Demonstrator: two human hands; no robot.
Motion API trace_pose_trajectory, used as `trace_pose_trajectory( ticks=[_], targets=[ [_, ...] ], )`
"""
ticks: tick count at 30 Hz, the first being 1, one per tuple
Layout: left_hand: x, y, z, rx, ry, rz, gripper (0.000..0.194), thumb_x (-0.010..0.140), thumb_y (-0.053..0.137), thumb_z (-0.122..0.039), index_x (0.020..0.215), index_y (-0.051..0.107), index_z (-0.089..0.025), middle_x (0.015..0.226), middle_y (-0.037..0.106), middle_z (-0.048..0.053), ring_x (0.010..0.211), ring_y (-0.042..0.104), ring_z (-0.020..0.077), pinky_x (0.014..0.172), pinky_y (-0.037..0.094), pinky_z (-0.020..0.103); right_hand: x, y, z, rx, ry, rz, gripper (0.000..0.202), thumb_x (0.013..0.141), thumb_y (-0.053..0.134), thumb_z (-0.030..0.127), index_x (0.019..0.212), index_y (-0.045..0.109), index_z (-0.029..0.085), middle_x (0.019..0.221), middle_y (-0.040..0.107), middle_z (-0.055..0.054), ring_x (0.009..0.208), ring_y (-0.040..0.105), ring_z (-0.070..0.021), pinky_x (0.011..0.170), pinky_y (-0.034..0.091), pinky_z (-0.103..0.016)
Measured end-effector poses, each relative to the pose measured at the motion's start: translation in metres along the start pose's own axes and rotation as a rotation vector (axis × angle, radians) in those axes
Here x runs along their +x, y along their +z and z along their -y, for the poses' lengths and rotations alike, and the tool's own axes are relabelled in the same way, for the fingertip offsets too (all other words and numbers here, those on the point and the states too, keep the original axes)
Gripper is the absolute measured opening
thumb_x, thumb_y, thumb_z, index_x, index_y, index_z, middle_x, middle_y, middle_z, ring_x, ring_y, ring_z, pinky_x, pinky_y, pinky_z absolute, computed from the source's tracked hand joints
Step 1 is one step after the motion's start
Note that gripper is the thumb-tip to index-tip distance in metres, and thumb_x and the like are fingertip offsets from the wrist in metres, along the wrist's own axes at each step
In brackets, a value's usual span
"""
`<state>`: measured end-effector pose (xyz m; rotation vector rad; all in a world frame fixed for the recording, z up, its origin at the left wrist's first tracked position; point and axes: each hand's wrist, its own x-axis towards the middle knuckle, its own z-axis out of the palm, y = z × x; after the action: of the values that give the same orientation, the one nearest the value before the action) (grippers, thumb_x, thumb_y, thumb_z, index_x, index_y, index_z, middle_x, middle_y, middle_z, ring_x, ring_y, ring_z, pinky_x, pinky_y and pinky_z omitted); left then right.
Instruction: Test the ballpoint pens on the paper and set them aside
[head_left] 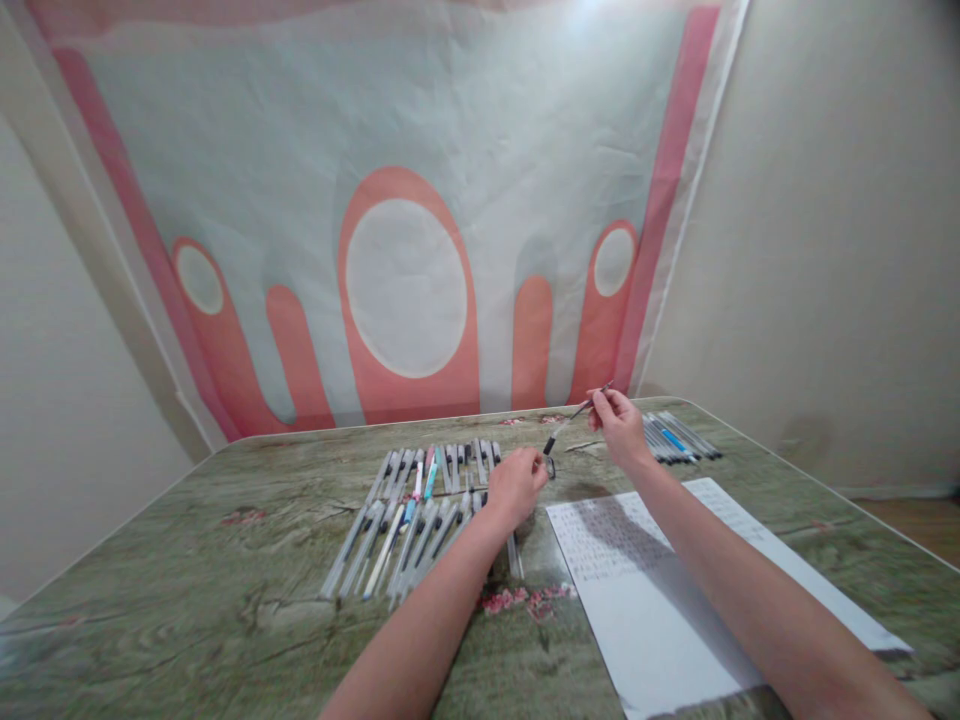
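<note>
My right hand (619, 425) is raised above the back right of the table, its fingers pinched on a slim pen (576, 411). The pen slants down to the left and ends in a black part close to my left hand. Lower and to the left, my left hand (517, 487) is closed, with a small black piece like a pen cap (551, 467) at its fingertips. Beside and partly behind my left forearm lie two rows of clear-barrelled pens (360, 548), some hidden by the arm. A pink-and-white pen (418, 480) and a turquoise pen (430, 478) lie among them.
A sheet of paper (645, 630) with handwriting lies under my right forearm. At the back right is another group of pens (679, 438), one of them blue. The wood-patterned table (187, 590) ends at a printed pink-and-grey backdrop (405, 280).
</note>
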<state>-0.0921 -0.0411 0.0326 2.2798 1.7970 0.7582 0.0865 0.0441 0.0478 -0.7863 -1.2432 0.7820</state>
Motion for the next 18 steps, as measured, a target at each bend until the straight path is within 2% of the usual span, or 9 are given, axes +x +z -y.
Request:
trace_pose_trajectory(
  ticks=[5, 11, 14, 18],
  targets=[
    [-0.001, -0.001, -0.002, -0.012, 0.022, 0.005, 0.023, 0.082, 0.040, -0.029, 0.093, 0.058, -0.021, 0.090, 0.058, 0.003, 0.083, 0.053, 0.0141, 0.071, 0.037, 0.023, 0.001, -0.002, 0.009, -0.084, -0.063, 0.009, 0.034, 0.078, 0.047, 0.048, 0.090, 0.055, 0.017, 0.056, 0.050, 0.002, 0.044, 0.041, -0.0074, 0.040, 0.033, -0.019],
    [-0.002, -0.003, -0.005, -0.057, 0.062, 0.014, 0.024, 0.082, 0.039, -0.029, 0.096, 0.058, -0.022, 0.093, 0.057, 0.003, 0.086, 0.052, 0.0136, 0.075, 0.038, 0.023, -0.003, 0.002, 0.012, -0.156, -0.046, 0.062, 0.036, 0.075, 0.049, 0.050, 0.086, 0.056, 0.017, 0.056, 0.050, 0.002, 0.044, 0.042, -0.0080, 0.040, 0.034, -0.020],
    [-0.001, -0.002, -0.004, -0.100, 0.085, -0.030, 0.025, 0.083, 0.038, -0.030, 0.097, 0.057, -0.021, 0.092, 0.057, 0.003, 0.085, 0.052, 0.0134, 0.076, 0.039, 0.024, -0.010, 0.008, 0.011, -0.205, -0.025, 0.178, 0.034, 0.074, 0.050, 0.050, 0.078, 0.057, 0.017, 0.052, 0.047, 0.003, 0.044, 0.041, -0.0079, 0.041, 0.033, -0.020],
    [0.003, -0.001, 0.000, -0.153, 0.051, -0.099, 0.027, 0.084, 0.037, -0.029, 0.099, 0.056, -0.019, 0.094, 0.057, 0.005, 0.088, 0.052, 0.0144, 0.079, 0.039, 0.026, -0.017, 0.014, 0.005, -0.278, 0.069, 0.441, 0.041, 0.077, 0.043, 0.053, 0.079, 0.059, 0.016, 0.052, 0.049, 0.002, 0.046, 0.043, -0.0089, 0.042, 0.035, -0.020]
  ],
)
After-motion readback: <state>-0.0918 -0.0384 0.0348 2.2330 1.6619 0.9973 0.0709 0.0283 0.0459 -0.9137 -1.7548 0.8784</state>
